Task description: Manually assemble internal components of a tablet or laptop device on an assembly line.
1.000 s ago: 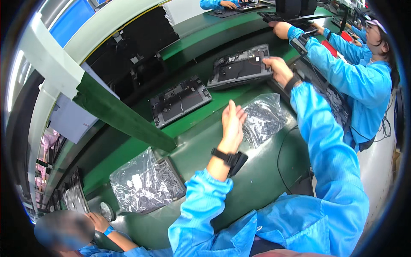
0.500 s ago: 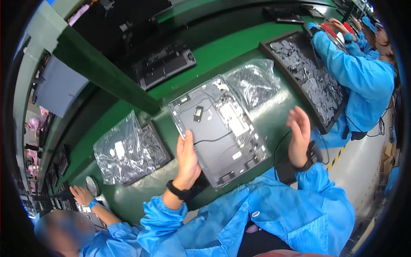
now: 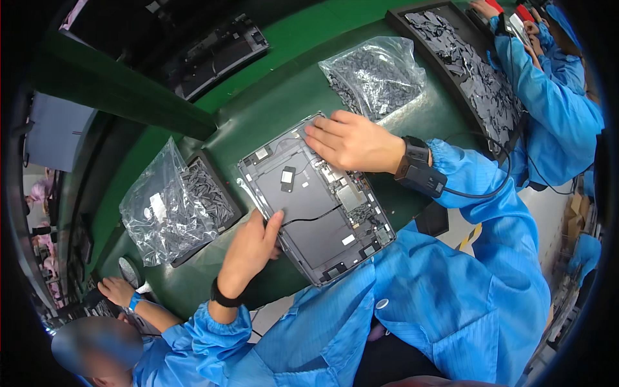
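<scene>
A grey laptop base (image 3: 309, 219) lies open side up before me, tilted a little, its circuit board (image 3: 351, 193) along the right side. Across its middle runs a black cable, and a small black part with a pale label (image 3: 287, 179) rests on its left half. My left hand (image 3: 253, 242) is closed on the left edge, thumb on top and fingers underneath. Over the far right corner bends my right hand (image 3: 354, 138), its fingers together on the base; they hide that corner, and the thumb is out of sight.
Clear bags of small dark parts (image 3: 171, 206) (image 3: 380, 74) lie left and far right, the left one by a black tray (image 3: 225, 200). A large tray of dark pieces (image 3: 419, 48) stands at right beside a blue-sleeved co-worker. Another person's hand (image 3: 116, 291) is at lower left. A green post (image 3: 129, 97) rises behind.
My right hand has come in from the right, where it was raised and apart, onto the far right corner of the laptop base. My left hand keeps the left edge.
</scene>
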The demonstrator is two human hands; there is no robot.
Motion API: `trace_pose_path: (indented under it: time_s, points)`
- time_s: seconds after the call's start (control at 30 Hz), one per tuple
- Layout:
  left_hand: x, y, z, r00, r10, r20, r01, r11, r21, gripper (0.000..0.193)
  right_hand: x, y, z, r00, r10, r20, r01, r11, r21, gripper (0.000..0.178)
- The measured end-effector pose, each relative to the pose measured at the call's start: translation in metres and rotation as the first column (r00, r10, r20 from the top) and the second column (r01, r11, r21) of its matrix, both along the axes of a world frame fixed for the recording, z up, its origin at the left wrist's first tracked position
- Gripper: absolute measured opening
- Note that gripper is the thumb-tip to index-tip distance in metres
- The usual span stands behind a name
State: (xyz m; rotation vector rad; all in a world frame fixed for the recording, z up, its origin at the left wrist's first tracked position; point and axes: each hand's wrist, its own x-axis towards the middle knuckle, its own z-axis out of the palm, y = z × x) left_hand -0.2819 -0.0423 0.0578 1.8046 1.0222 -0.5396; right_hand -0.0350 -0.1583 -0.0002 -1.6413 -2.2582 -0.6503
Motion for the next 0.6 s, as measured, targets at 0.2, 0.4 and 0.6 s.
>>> trace_pose_path:
  time_s: [0.2,0.4,0.6]
  points:
    - [0.028,0.015,0.000,0.791,-0.524,0.314,-0.034,0.476,0.879,0.007,-0.030,-0.047,0.034,0.994,-0.015,-0.113,0.024,0.997,0.077,0.030]
    - [0.087,0.013,-0.026,0.687,-0.643,0.338,0.015,0.478,0.878,0.015,-0.052,-0.071,0.010,0.929,-0.083,-0.360,0.050,0.994,-0.099,0.029]
    - [0.085,0.014,-0.032,0.760,-0.599,0.253,0.086,0.479,0.874,0.015,0.034,-0.031,0.014,0.842,-0.226,-0.490,0.256,0.967,-0.004,0.011]
